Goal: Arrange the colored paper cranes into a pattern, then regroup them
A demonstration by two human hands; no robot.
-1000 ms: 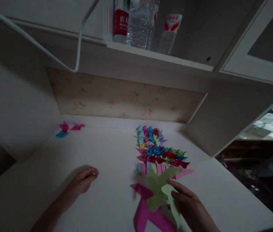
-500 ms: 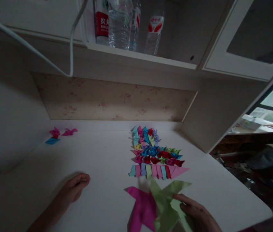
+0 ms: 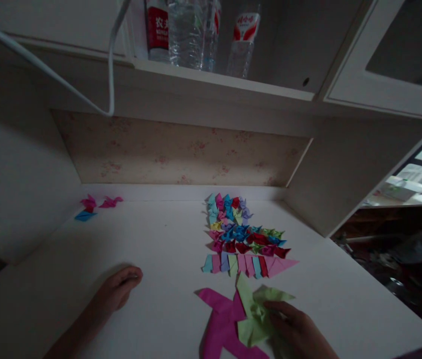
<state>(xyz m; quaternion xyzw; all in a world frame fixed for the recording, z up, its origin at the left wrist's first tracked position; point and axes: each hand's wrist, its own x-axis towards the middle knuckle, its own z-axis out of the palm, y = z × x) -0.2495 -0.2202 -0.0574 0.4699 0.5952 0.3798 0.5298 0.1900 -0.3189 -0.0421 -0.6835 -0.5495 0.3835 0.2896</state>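
Observation:
My right hand [image 3: 298,324] has its fingers on a light green folded-paper pinwheel shape [image 3: 250,321], thumb side hidden behind it. The green piece overlaps a magenta folded-paper shape [image 3: 220,319] lying on the white table at the front. My left hand [image 3: 119,286] rests on the table to the left, fingers curled in and apart from any paper; nothing shows in it. Beyond the magenta piece, a row of folded paper strips [image 3: 246,264] in pink, teal, green and red lies side by side.
Behind the strips stand rows of small coloured origami pieces [image 3: 240,232]. Pink paper cranes [image 3: 110,201] and a blue folded piece [image 3: 84,215] sit at the back left. Plastic bottles [image 3: 186,35] stand on the shelf above, and a white cable [image 3: 110,75] hangs at upper left.
The green paper has turned and come down flatter over the magenta piece, my right hand moving with it. My left hand keeps its place on the table. The view has shifted slightly.

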